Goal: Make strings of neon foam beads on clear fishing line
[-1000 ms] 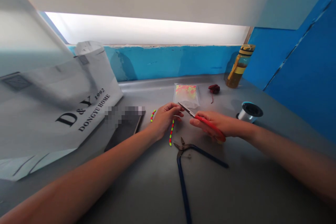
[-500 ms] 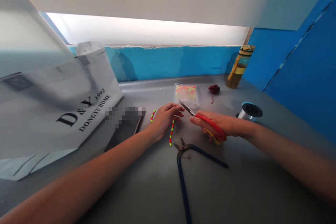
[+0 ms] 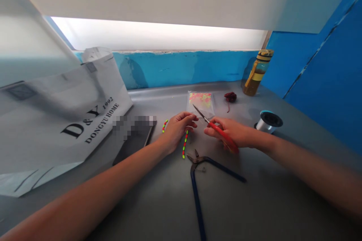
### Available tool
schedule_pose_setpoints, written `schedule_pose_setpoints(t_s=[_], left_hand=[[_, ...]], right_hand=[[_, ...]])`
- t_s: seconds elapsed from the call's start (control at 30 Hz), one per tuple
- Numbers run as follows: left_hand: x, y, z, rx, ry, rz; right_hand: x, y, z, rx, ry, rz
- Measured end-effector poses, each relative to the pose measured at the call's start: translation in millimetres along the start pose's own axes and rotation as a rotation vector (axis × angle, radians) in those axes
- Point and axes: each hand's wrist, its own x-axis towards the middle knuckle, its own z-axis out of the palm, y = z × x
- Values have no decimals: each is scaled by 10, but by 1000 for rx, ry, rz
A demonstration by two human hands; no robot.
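Note:
My left hand [image 3: 178,127] is closed in a pinch on a string of red and yellow-green beads [image 3: 184,145]. One stretch of beads hangs below the fingers; another short stretch shows on the far side of the wrist. My right hand [image 3: 233,131] grips red-handled scissors [image 3: 223,134], whose blades look closed and point up and left, close to the left fingertips. Any thread between the hands is too fine to make out. Blue-handled pliers [image 3: 199,160] lie spread on the table just below the hands.
Behind the hands lies a clear bag of coloured beads [image 3: 200,99], with a dark red bundle [image 3: 230,97] beside it. A spool of clear line [image 3: 267,122] and a yellow-capped bottle [image 3: 256,73] stand right. A white bag [image 3: 70,109] and dark flat device [image 3: 132,143] occupy the left.
The scissors have closed and turned slightly in my right hand, so the yellow part of the handle no longer shows. My left hand stays nearly still with the beads.

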Motion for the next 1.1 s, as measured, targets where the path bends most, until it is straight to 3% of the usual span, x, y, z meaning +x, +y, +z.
schedule_pose_setpoints(t_s=[0.17,0.3,0.37,0.5,0.67,0.77,0.83,0.93,1.0,1.1], left_hand=[[-88,319,25,90,-32,-64],[-33,575,-117,151,-65,-114],[24,654,-232,152,-107,-145],[114,725,-416,133,-141,-218],[156,623,-436,120,-138,-265],[194,518,-420,173,-74,-167],[221,483,-439,356,-26,-67],[211,504,-483,853,43,111],[146,544,-480,1181,-65,202],[-14,582,-391,1502,-289,150]], right_hand=[[12,-34,-104,-43,304,-22],[72,36,-278,-129,548,-30],[126,112,-327,-121,552,12],[215,221,-314,-22,421,98],[264,237,-276,-296,558,177],[299,270,-291,-417,592,209],[328,314,-304,-462,585,233],[367,393,-313,-489,547,276],[384,442,-314,-499,531,281],[403,504,-320,-533,515,253]])
